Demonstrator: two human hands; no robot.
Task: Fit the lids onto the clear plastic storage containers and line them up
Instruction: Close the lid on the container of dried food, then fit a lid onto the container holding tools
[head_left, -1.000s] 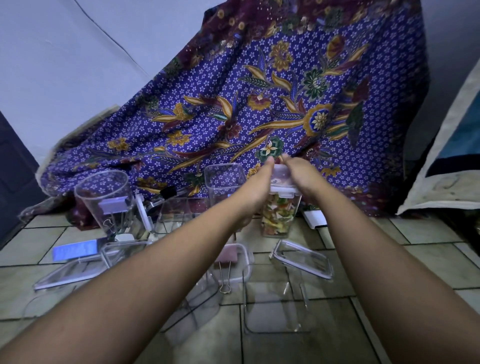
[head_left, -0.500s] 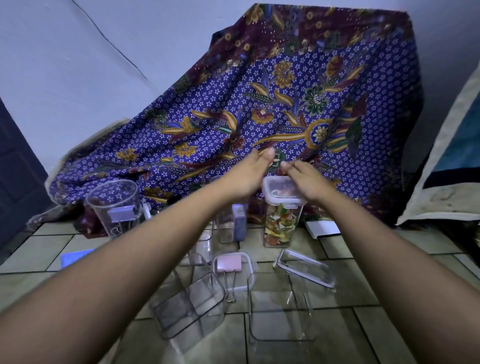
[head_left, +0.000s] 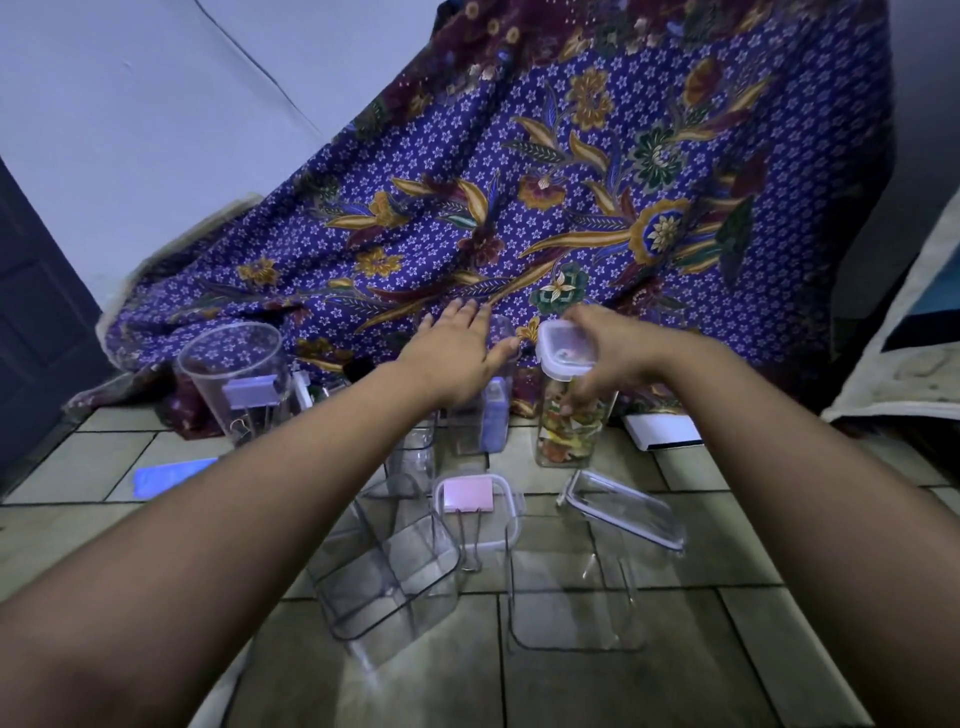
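Observation:
A tall clear container (head_left: 566, 436) filled with colourful pieces stands on the tiled floor, its white-rimmed lid (head_left: 563, 348) on top. My right hand (head_left: 613, 353) grips this container at the lid's right side. My left hand (head_left: 460, 353) hovers flat, fingers spread, over a second tall clear container (head_left: 480, 421) with a blue item inside, just left of the first. A loose lid (head_left: 623, 506) lies in front. Two empty clear containers (head_left: 389, 582) (head_left: 571, 597) stand nearest me. A small lid carrying a pink binder clip (head_left: 470, 496) lies between them.
A round clear container (head_left: 234, 379) with a clip inside stands at the left. A batik cloth (head_left: 519, 182) drapes the back. A white flat object (head_left: 662, 431) lies at the right, a glowing blue screen (head_left: 171, 470) at the left, and a cushion (head_left: 904, 338) at the far right.
My left hand has left the lid and moved left over the neighbouring container. My right hand has shifted to hold the filled container's right side. The camera moved closer.

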